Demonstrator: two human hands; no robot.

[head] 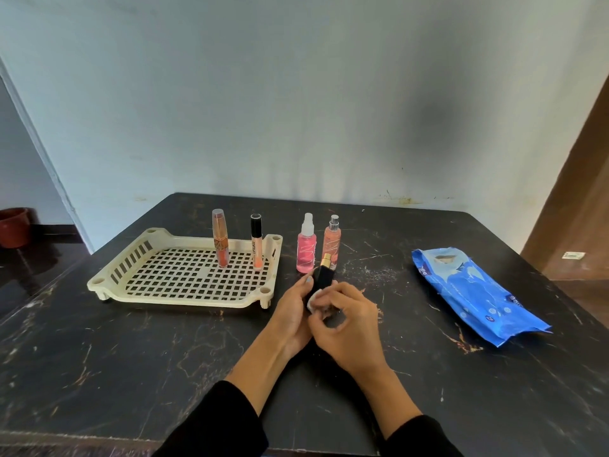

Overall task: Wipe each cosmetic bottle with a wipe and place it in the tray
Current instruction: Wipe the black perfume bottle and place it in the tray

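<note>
Wiping is in hand: the left hand (294,303) grips the black gold-capped bottle (322,278) while the right hand (346,319) pinches the white wipe (313,300) against it; next, standing it in the cream slotted plastic tray (184,275).

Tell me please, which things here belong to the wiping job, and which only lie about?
Job: black bottle in left hand, wipe in right hand, tray, two spray bottles, two tubes, wipes pack.
Lying about: clay pot.
</note>
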